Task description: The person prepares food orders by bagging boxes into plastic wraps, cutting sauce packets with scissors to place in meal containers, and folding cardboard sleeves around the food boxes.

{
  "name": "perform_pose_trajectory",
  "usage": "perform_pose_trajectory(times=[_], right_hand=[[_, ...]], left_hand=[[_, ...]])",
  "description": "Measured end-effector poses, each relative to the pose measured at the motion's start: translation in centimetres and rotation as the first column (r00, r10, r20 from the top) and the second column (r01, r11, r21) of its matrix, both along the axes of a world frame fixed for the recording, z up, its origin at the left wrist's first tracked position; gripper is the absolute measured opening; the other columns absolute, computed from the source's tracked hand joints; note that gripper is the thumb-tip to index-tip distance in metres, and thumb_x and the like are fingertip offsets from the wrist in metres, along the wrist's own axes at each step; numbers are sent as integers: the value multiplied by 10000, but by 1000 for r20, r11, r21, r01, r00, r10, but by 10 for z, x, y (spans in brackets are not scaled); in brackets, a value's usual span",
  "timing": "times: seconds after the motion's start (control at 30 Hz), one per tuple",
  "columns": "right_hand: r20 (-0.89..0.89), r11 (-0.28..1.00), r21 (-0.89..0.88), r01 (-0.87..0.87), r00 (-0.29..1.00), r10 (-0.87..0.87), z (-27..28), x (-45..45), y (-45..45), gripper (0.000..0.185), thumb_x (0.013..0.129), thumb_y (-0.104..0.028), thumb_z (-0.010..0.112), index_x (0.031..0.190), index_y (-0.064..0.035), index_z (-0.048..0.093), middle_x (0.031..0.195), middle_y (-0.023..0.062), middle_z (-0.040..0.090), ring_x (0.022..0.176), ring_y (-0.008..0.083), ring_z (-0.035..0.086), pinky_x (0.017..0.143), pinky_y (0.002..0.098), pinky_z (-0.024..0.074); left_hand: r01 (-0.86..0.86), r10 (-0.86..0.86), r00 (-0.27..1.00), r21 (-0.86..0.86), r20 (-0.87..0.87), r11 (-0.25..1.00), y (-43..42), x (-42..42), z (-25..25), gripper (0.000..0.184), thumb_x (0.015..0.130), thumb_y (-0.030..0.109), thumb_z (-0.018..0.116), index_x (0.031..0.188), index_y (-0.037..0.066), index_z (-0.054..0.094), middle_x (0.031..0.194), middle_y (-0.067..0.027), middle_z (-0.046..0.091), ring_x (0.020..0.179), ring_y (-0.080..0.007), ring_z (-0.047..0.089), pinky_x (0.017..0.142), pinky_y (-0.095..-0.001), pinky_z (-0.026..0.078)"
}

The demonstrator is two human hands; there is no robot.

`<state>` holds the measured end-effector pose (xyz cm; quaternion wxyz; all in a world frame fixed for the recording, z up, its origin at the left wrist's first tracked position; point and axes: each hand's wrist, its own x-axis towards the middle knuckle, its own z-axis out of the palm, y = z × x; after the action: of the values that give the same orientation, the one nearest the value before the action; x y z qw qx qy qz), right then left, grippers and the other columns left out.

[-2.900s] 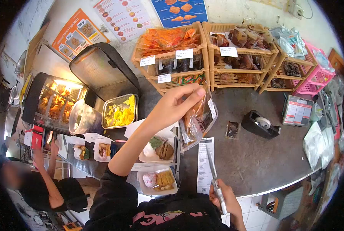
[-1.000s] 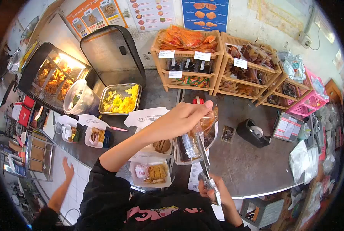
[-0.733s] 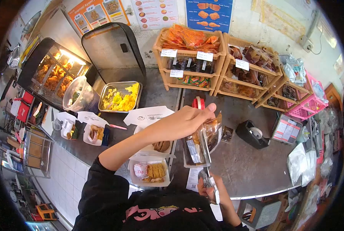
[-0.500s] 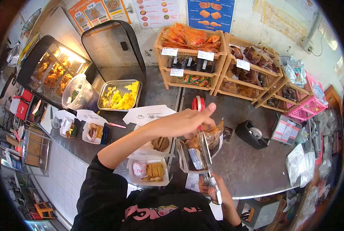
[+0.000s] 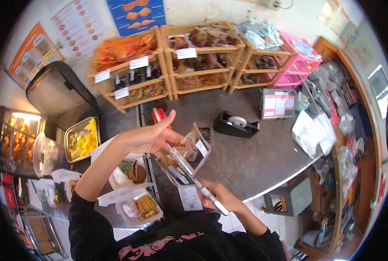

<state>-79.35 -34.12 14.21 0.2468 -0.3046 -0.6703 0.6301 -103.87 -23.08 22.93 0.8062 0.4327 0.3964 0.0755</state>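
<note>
Plastic pouches (image 5: 186, 150) between both hands (image 5: 144, 140), scissors (image 5: 186, 168) across them

We're getting one wide, round-edged head view, looking forward and steeply down from above the black shirt (image 5: 181, 237), which is filling the bottom edge. We're seeing the left hand (image 5: 148, 138) and right hand (image 5: 215, 195) close up, low and centre, over the counter (image 5: 263, 152), with the tan racks (image 5: 170, 78) and wall (image 5: 202, 9) sitting farther off, up top.
</note>
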Motion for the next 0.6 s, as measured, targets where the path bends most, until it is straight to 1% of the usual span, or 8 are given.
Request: perform_pose_trajectory(times=[0.07,0.13,0.17,0.2,0.27,0.33,0.43,0.6], right_hand=[[-60,995,-83,55,996,-60,1,10,-3,542,791,-565,566,800,-33,465,633,22,439,586,130,423,535,291,364],[-126,984,-149,101,985,-120,10,18,-4,577,789,-615,523,796,-41,464,619,3,426,565,101,415,500,262,350],[-133,973,-198,121,980,-149,11,24,-4,632,764,-674,480,781,-44,444,607,-2,413,528,91,392,464,246,315],[-139,960,-245,138,975,-175,11,29,-4,688,739,-733,436,766,-46,425,596,-8,400,491,82,369,428,230,279],[-153,951,-271,151,968,-197,6,36,-4,671,750,-719,438,778,-49,402,594,-10,378,490,72,338,418,227,250],[-179,945,-293,148,962,-206,-8,44,-6,582,804,-626,480,802,-46,430,604,-13,396,514,61,381,439,199,304],[-199,909,-400,116,957,-210,-19,43,-9,594,799,-637,477,786,-45,425,617,-12,390,519,62,375,438,209,303],[-241,888,-445,117,939,-245,-36,32,-14,706,726,-726,473,821,-27,445,620,-7,399,526,63,384,433,206,291]], left_hand=[[-22,22,999,-9,41,1000,13,0,-32,912,812,719,191,1137,-67,521,1053,-121,599,892,-174,601,750,-297,503],[-26,-5,994,268,113,963,19,2,-67,871,849,677,149,1153,-57,507,1123,-101,569,1028,-181,546,864,-304,443],[-66,-8,966,276,257,959,16,6,-75,661,929,528,260,1115,-49,525,1047,-76,579,985,-155,536,872,-282,415],[-58,-15,967,273,255,960,10,11,-77,661,929,528,260,1115,-49,525,1047,-76,579,985,-155,536,872,-282,415],[1,-59,997,742,53,670,-5,15,-78,429,953,340,395,1093,-42,528,1004,-67,573,970,-114,510,856,-252,400],[-167,14,973,659,231,733,-15,32,-76,274,928,214,482,1064,-18,535,948,-36,577,905,-72,509,768,-230,415],[-111,118,992,797,50,594,-16,39,-76,248,938,241,460,991,16,548,742,-7,552,681,-60,494,593,-250,405],[0,43,999,840,-28,542,-18,33,-63,281,934,258,460,950,-1,569,681,-77,554,611,-118,499,597,-264,416]])
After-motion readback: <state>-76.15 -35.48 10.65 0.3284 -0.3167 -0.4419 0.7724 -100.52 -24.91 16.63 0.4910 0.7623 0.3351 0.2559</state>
